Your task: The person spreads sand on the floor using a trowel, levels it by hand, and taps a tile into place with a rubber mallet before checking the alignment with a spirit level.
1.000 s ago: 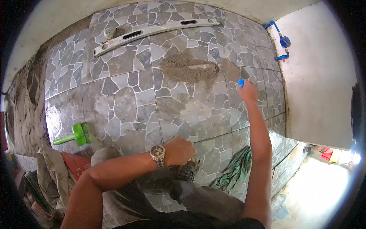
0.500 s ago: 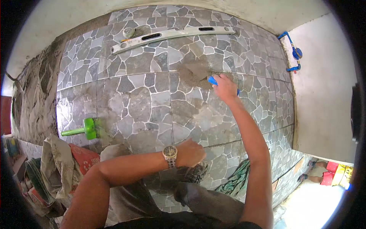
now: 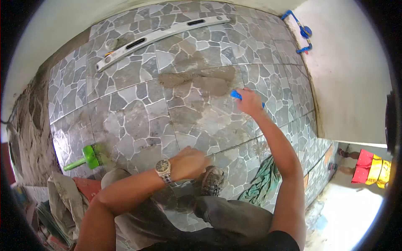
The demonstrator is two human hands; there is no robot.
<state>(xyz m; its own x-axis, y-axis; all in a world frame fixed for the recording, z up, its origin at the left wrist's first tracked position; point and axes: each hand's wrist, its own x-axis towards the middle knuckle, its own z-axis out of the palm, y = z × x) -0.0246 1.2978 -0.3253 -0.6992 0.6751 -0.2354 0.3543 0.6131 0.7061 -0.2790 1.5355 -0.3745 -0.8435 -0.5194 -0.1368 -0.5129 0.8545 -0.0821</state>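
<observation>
My right hand (image 3: pixel 250 102) is closed around the blue handle of a trowel (image 3: pixel 236 95); its blade, near the wet mortar, is hard to make out. That grey-brown mortar (image 3: pixel 173 80) lies in a smeared band across a joint between the stone-patterned tiles (image 3: pixel 138 104). My left hand (image 3: pixel 190 163), a watch (image 3: pixel 163 167) on its wrist, hovers over the floor near my shoe (image 3: pixel 212 180). Its fingers are curled in, partly hidden and slightly blurred, and no object shows in them.
A long spirit level (image 3: pixel 163 35) lies across the far tiles. At left are a green mallet (image 3: pixel 88 158) and rough bare mortar (image 3: pixel 31 134). A green cloth (image 3: pixel 261 180) lies by my right knee. Blue pipework (image 3: pixel 305 32) is on the right wall; a person's legs (image 3: pixel 349 163) show beyond.
The mortar patch has grown into a longer band toward the left. My left hand has shifted left and slightly up. The view has turned, so the level and mallet appear further left.
</observation>
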